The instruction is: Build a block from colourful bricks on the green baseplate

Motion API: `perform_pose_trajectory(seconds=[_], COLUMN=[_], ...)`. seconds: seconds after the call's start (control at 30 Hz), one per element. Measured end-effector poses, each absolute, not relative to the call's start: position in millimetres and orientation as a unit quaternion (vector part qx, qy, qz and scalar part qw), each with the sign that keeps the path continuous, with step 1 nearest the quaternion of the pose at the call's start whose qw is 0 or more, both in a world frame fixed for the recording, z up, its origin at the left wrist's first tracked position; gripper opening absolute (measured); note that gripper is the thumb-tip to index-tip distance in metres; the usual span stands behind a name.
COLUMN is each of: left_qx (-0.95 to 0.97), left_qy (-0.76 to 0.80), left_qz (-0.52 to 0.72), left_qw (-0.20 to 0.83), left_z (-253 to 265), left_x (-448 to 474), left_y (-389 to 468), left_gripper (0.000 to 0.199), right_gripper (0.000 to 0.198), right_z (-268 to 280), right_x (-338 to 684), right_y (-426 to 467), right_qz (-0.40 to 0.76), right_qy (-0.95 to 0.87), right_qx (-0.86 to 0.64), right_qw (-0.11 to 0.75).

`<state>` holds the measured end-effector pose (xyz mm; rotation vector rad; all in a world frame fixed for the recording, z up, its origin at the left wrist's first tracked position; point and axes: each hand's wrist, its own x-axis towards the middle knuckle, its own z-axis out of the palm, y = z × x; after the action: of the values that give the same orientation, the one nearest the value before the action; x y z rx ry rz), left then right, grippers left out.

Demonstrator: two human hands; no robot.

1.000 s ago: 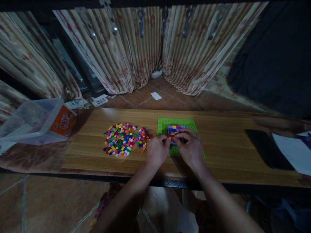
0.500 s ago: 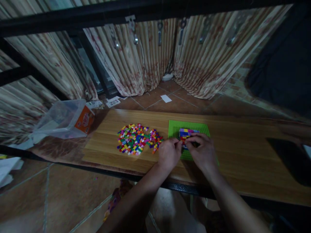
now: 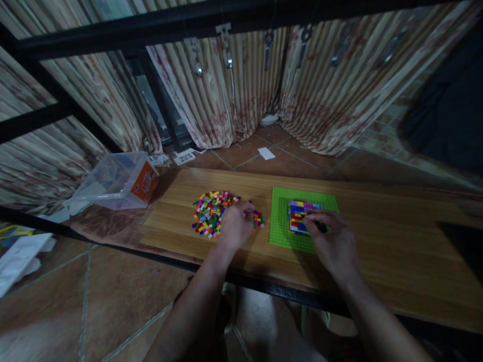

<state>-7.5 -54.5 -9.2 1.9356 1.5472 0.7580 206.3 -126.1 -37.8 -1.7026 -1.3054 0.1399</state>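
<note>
A block of stacked toy bricks [image 3: 299, 206] in purple, blue, yellow and red sits on a green baseplate [image 3: 279, 231]. My right hand [image 3: 335, 241] leans over its right side, thumb and index finger pinched together at the top bricks; anything between the fingertips is too small to make out. To the left, my left hand [image 3: 236, 226] hovers at the right part of a pile of loose toy bricks [image 3: 206, 213]. Its fingers are bent and a little apart, with nothing visible in them. That hand covers part of the pile.
The wooden board [image 3: 169, 226] carries the pile and baseplate. A clear plastic bin [image 3: 113, 181] with an orange label stands beyond its left end. A dark flat object [image 3: 460, 246] lies at the right. Curtains [image 3: 249, 95] hang behind, and white paper [image 3: 266, 153] lies on the floor.
My left hand has left the stacked bricks and moved left to the loose pile. My right hand stays at the stack. The whole view has shifted slightly.
</note>
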Motion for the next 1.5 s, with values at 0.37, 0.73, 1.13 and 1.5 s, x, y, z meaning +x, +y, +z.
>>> perform_pose_trajectory(seconds=[0.37,0.73,1.13,1.5], left_qx=[0.784,0.802,0.789,0.786], left_qy=[0.586,0.565,0.457,0.463], left_qz=[0.145,0.137,0.263,0.29], left_qw=[0.148,0.136,0.316,0.29], left_z=[-11.8,-15.5,-11.5,-25.8], left_x=[-12.0,-10.8,37.6,62.4], left_y=[-57.8,-52.7,-89.1,-91.4], left_gripper=[0.017,0.012,0.01,0.007], right_gripper=[0.019,0.015,0.013,0.014], right_z=[-37.1,-34.9,-24.1,-25.5], right_x=[203.5,206.1,210.6,212.4], right_y=[-126.1,-126.5,-130.3,-130.4], right_qz=[0.062,0.072,0.078,0.081], right_qy=[-0.537,-0.536,-0.516,-0.511], right_qx=[-0.699,-0.685,-0.688,-0.687], right_qw=[0.468,0.488,0.505,0.51])
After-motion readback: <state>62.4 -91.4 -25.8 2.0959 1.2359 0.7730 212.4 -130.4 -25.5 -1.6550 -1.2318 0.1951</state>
